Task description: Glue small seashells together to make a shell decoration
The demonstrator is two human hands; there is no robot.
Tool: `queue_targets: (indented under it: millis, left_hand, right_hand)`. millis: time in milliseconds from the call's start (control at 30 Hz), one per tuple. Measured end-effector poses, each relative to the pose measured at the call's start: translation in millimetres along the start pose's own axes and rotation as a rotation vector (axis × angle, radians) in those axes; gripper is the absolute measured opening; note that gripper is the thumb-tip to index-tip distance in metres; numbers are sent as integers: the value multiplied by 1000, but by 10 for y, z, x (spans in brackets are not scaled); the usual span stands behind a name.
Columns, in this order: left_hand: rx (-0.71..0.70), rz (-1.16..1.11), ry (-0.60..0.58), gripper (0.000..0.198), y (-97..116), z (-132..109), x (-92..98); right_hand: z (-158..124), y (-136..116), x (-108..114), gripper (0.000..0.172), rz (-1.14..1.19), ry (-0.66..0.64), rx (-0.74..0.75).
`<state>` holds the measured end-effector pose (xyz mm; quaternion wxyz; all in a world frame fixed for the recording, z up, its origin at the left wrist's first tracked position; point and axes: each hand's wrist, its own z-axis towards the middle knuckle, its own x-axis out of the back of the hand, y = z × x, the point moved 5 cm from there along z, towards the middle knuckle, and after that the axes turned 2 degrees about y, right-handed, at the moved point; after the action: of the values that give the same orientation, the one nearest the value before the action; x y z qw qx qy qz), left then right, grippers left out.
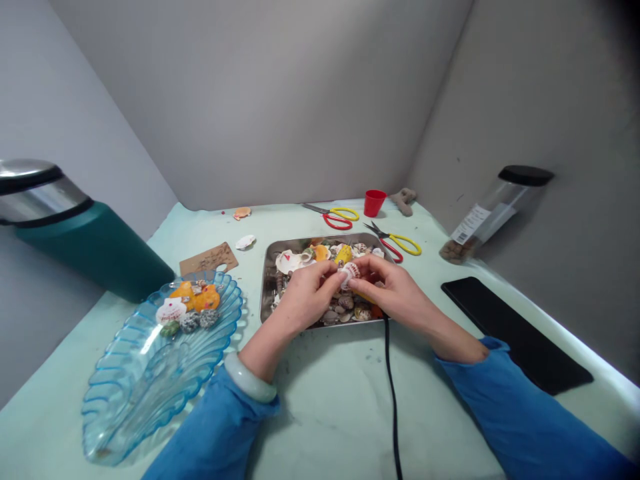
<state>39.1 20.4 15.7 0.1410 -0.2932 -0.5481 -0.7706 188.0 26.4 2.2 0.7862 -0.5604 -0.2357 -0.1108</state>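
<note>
Above a metal tray (265,293) full of mixed shells, both hands meet around one white seashell (350,273) with reddish-brown markings. My left hand (313,290) pinches its left side between thumb and fingers. From the right, my right hand (393,287) grips the same shell, its fingers closed on the edge. Beneath the hands lie snail shells (345,302), a white scallop shell (287,261) and a yellow piece (344,254), partly covered. A black cable (393,387) runs from below the right hand toward the front edge.
A blue leaf-shaped dish (150,380) holding several shells stands left, beside a tilted teal bottle (95,247). Behind the tray lie two scissors (340,217) (400,243) and a red cup (374,203). A black slab (515,333) and clear jar (487,217) are right.
</note>
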Motion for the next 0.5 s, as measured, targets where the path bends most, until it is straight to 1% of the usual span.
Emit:
queue_targets:
  millis: [167,500]
  left_hand:
    - [6,5,-28,31,-10,3,-14]
    - [19,-63,-57,29,18,-1,-23]
  right_hand:
    - [0,-12,-1,22,-18,-10,-16]
    - [-8,-28,9,21,-30,-5,-18]
